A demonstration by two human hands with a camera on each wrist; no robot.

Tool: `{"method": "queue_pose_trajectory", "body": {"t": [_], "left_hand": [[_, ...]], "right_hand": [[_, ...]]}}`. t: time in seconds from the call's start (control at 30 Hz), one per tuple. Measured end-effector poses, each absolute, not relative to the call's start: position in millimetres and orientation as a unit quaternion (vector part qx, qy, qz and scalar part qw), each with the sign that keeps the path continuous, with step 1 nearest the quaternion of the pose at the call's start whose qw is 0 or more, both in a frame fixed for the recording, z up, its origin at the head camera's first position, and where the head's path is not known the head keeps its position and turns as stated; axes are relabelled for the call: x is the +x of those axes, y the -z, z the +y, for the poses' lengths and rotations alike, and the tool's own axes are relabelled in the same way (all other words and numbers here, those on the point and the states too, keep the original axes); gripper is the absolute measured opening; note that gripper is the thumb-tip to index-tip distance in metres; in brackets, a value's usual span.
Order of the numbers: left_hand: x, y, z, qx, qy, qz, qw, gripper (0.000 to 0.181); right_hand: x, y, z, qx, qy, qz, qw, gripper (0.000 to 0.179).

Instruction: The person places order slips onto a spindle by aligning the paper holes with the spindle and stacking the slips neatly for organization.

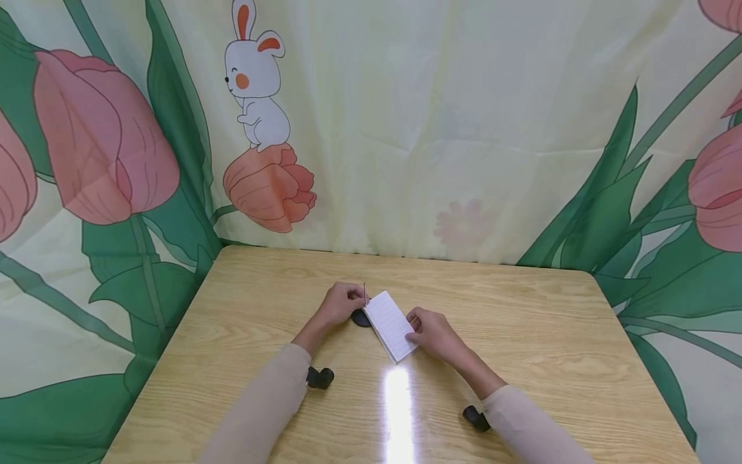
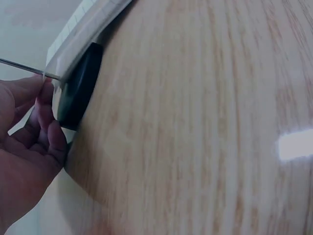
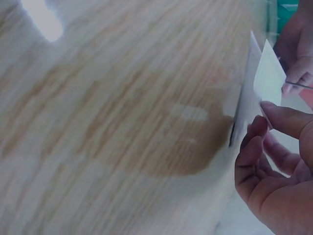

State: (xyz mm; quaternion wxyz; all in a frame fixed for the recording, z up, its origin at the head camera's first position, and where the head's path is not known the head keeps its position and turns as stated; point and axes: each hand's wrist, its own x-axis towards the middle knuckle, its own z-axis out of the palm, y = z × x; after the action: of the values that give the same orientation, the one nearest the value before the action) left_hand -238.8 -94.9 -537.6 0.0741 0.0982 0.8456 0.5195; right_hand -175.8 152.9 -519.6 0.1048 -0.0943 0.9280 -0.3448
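Observation:
A black round base with a thin upright metal rod, like a paper spike, stands on the table. Lined white paper lies tilted over the base, its upper left corner at the rod. My left hand pinches that corner between thumb and finger, right by the rod. At the paper's right edge, my right hand pinches a sheet with its thumb on top. In the right wrist view this sheet stands apart from the paper beneath it. Whether the rod pierces the held sheet is hard to tell.
A wooden table extends around the hands, with a bright light reflection near its front. Behind it hangs a curtain printed with tulips and a rabbit. Black wrist devices sit at both sleeves.

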Motion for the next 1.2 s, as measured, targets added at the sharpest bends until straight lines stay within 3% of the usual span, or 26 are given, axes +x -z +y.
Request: {"method": "queue_pose_trajectory", "body": {"t": [1.2], "left_hand": [[-233,548,-92,0.074,-0.502,0.86,0.049,0.005]], "right_hand": [[-171,528,150,-0.098,0.334,0.931,0.106,0.03]]}}
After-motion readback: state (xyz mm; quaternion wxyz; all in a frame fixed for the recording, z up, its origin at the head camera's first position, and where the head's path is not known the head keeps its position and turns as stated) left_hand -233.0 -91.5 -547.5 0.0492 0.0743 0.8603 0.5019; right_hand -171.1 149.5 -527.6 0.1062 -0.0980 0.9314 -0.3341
